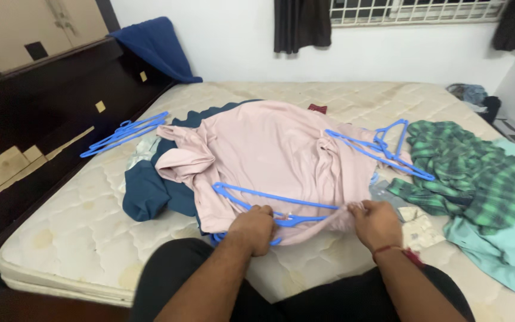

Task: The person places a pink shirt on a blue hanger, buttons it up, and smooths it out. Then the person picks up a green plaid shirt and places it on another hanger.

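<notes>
- Pink shirt (269, 155) spread on bare mattress (78, 232), near edge, blue hanger (269, 200) lying on its hem.
- Left hand (254, 229) closed around hanger's middle and hem.
- Right hand (377, 222) pinching hem.
- Navy garment (147, 194) beneath, more blue hangers (123, 134), green plaid shirt (472, 173) to the right.

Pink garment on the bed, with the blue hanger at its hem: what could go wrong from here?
1. The blue plastic hanger lies partly under the pale pink cloth garment; its hook may snag the fabric gripped by the left hand and right hand.
2. Tugging might drag the dark teal garment underneath along with it.
</notes>
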